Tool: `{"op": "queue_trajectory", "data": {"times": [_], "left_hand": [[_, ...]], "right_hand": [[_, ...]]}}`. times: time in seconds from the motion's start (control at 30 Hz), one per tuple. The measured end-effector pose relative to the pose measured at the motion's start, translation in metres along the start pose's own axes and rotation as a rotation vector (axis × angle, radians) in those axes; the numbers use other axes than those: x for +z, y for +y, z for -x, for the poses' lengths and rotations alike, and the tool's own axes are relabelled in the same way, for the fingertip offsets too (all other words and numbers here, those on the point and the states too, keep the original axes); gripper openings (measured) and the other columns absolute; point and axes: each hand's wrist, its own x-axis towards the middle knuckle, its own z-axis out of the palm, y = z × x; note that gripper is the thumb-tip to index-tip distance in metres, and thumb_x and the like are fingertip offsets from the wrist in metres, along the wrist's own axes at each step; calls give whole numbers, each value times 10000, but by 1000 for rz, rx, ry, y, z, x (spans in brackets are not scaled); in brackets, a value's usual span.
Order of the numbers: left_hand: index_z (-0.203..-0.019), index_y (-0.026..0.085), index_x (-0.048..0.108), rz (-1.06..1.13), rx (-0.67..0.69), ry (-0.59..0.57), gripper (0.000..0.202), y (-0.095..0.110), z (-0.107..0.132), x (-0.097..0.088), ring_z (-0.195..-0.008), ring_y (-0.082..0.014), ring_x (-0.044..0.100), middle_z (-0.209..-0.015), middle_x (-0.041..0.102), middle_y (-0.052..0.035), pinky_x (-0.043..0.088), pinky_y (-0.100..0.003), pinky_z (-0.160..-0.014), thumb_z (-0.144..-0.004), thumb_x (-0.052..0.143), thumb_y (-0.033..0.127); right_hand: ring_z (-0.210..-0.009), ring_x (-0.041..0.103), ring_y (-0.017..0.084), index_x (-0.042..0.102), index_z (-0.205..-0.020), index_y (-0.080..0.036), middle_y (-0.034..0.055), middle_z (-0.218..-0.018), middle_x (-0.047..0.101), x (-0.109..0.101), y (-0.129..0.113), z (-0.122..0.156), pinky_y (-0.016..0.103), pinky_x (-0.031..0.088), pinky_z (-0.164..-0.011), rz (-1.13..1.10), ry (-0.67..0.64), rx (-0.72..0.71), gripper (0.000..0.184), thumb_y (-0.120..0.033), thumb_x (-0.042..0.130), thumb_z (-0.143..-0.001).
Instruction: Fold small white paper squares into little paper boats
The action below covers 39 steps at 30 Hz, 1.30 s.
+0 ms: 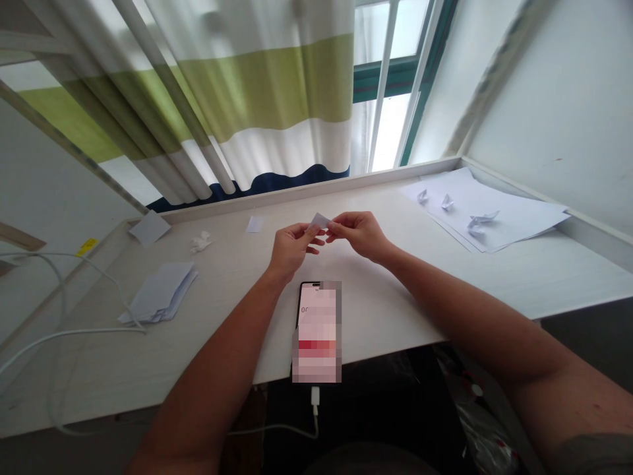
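Note:
A small piece of white paper [320, 219] is held up between both hands over the middle of the desk. My left hand [293, 247] pinches its left side between thumb and fingers. At its right edge, my right hand [360, 234] pinches it with thumb and forefinger. Whether the paper is folded is too small to tell. Just below the hands lies a phone [316, 330] with a lit, partly blurred screen. A small white paper square [254, 224] rests flat to the left of my left hand.
A stack of paper pieces [161, 293], a crumpled paper [200, 242] and a loose sheet [150, 228] lie at left, near a white cable [74, 333]. Several small folded papers [447, 202] sit on large white sheets [514, 204] at right. A raised rim [306, 193] borders the desk.

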Motion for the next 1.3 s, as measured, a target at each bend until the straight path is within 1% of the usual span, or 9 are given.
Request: {"op": "queue_trajectory", "data": {"times": [0.17, 0.37, 0.53, 0.6, 0.73, 0.87, 1.0, 1.1, 1.3], "left_hand": [[-885, 154, 814, 59, 40, 87, 446, -4, -2, 4, -812, -222, 794, -880, 823, -97, 594, -281, -622, -725, 959, 544], [-826, 144, 785, 85, 48, 116, 445, -5, -3, 5, -803, -227, 805, -804, 804, -76, 623, -312, -698, -673, 998, 503], [-1010, 184, 759, 119, 78, 151, 511, -4, -3, 5, -798, -208, 804, -833, 819, -38, 620, -316, -731, -648, 1021, 432], [-1040, 188, 762, 128, 71, 142, 539, -4, -3, 6, -812, -210, 808, -861, 830, -43, 623, -324, -749, -640, 1023, 439], [-926, 169, 773, 110, 65, 127, 518, -4, -2, 5, -806, -238, 821, -876, 836, -74, 628, -338, -730, -620, 1021, 506], [-923, 166, 799, 35, 74, 83, 473, -1, 2, 4, -836, -253, 826, -846, 830, -83, 626, -327, -700, -705, 972, 548], [-921, 175, 800, 54, 62, 51, 454, 2, 3, 4, -848, -239, 819, -924, 841, -92, 624, -310, -679, -736, 948, 561], [-917, 197, 791, 105, 81, 71, 458, 2, 2, 4, -852, -228, 808, -942, 840, -74, 613, -295, -649, -710, 959, 569], [-906, 199, 783, 116, 56, -34, 458, 2, 2, 4, -835, -209, 781, -868, 811, -51, 605, -277, -628, -683, 982, 546]], "right_hand": [[-793, 804, 226, 834, -852, -189, 75, -838, 820, 2, 2, 0, 406, 655, -809, -10, 53, -7, 461, -639, 901, -782], [-767, 800, 228, 806, -791, -199, 63, -794, 811, 2, 2, -2, 410, 654, -793, -38, 90, 5, 484, -659, 937, -715], [-795, 808, 242, 773, -796, -189, 70, -794, 806, 5, -4, 0, 414, 659, -781, -48, 111, -44, 485, -631, 952, -710], [-769, 798, 232, 736, -798, -194, 58, -789, 796, 6, -5, 0, 413, 662, -761, -63, 128, -68, 490, -616, 965, -700], [-686, 754, 193, 630, -806, -231, 6, -766, 756, 4, -3, -1, 402, 663, -710, -87, 161, -112, 524, -598, 984, -681], [-661, 726, 176, 671, -864, -234, 9, -787, 750, 1, -2, -2, 388, 654, -680, -44, 140, -138, 453, -564, 959, -746], [-786, 771, 202, 736, -1006, -224, 29, -884, 793, 3, -2, -1, 408, 670, -783, -113, 116, -149, 458, -509, 975, -739], [-915, 782, 219, 788, -1080, -226, 49, -988, 825, 5, -2, 0, 437, 656, -893, -119, 41, -126, 453, -514, 950, -770], [-836, 714, 195, 821, -870, -244, 25, -880, 779, 6, -6, 2, 373, 601, -763, 11, 28, -207, 300, -540, 869, -864]]}}
